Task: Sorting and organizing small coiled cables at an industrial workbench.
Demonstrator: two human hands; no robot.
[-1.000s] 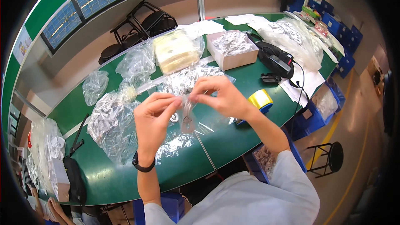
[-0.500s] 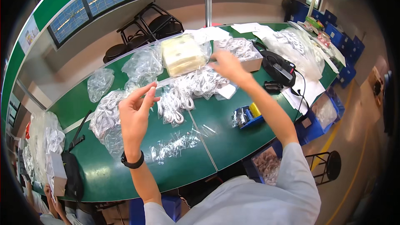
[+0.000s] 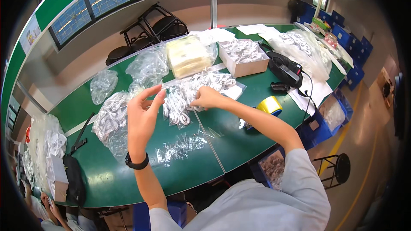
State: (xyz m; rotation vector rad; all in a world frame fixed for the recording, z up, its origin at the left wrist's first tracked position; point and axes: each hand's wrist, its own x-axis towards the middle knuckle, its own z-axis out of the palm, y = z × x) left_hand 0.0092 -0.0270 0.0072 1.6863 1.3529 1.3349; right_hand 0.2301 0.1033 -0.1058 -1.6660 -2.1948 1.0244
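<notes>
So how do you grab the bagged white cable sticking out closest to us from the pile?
Probably pinch the bagged white cable by its rounded near end, coming from the person's side. That end pokes out over the green table, while its far end lies against the pile.

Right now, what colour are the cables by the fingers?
The cables are white, best seen in the head view.

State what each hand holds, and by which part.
Cannot be told: the bare left hand shows no clear object; the bare right hand is over clear-bagged white coiled cables, any grip unclear.
</notes>
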